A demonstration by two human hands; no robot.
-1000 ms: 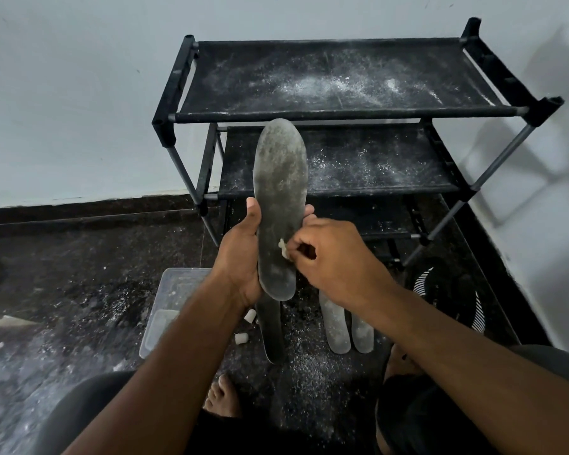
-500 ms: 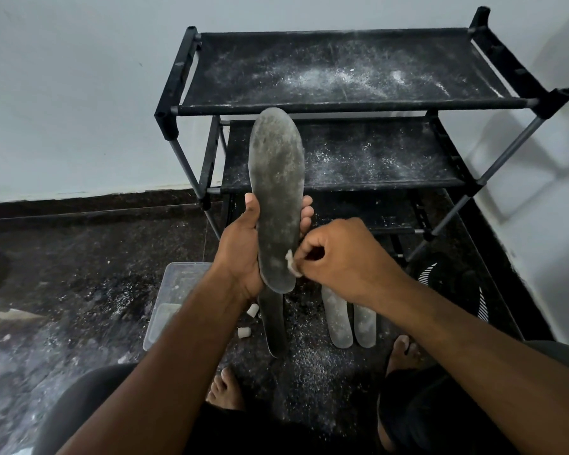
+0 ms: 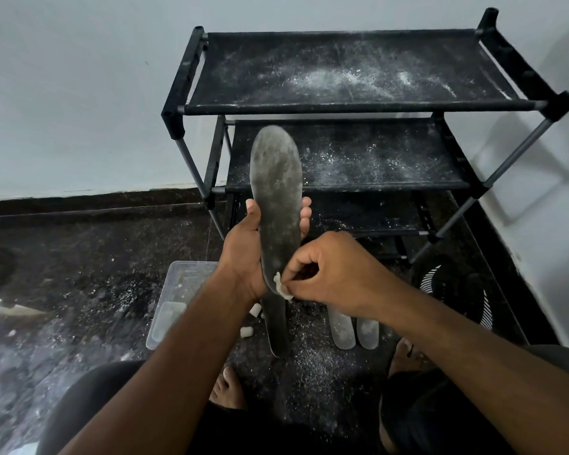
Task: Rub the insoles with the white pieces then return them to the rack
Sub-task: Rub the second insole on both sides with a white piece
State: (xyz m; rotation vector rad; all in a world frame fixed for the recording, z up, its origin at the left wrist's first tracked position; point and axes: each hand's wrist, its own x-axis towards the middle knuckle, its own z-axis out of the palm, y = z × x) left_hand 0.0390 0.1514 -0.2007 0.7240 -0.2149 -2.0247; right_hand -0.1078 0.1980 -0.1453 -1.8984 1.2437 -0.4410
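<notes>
Moved: our right hand (image 3: 335, 270) slid the pinched white piece (image 3: 280, 285) down to the insole (image 3: 276, 205) heel.
Left hand (image 3: 243, 254): grips the insole upright.
Hidden: insole's heel edge.

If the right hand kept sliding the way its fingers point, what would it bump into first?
Probably the left hand: the right hand pinches a white piece against the insole, fingers pointing left toward that wrist. Depth is uncertain.
</notes>
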